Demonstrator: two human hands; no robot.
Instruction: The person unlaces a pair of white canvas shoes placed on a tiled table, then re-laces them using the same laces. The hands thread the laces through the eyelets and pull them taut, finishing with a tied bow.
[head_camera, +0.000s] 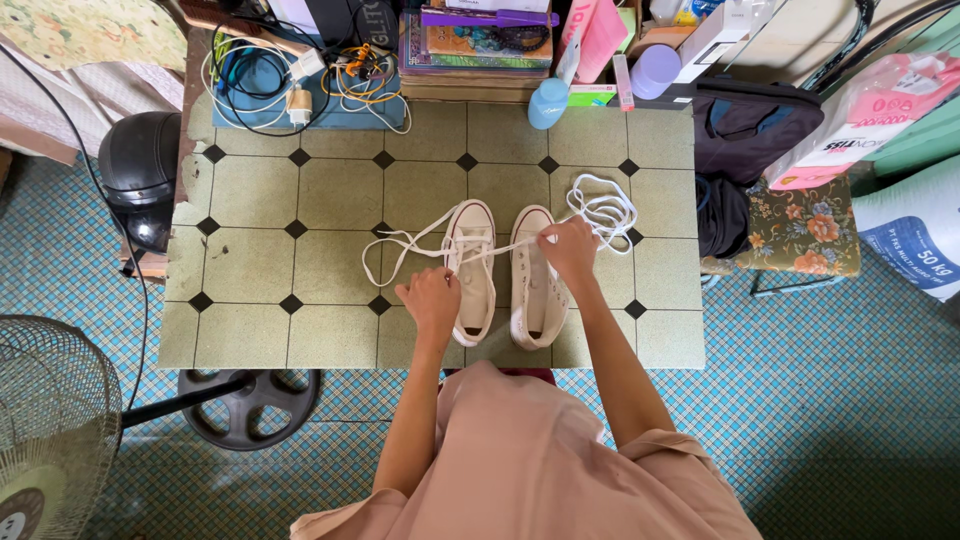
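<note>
A pair of white canvas lace-up sneakers sits side by side, toes pointing away, near the front middle of a green tiled tabletop with black diamond insets (300, 190); the left sneaker (472, 270) is steadied by the left hand (430, 300), fingers curled against its side at the eyelets so it cannot slide. The right hand (568, 248), over the right sneaker (535, 295), pinches a long white flat shoelace (410, 240) — pulled taut across both shoes, its free end trailing left. A second white lace (603, 212) lies bunched just right, while tangled charger cables (300, 80) and stacked books (480, 45) crowd the far edge.
</note>
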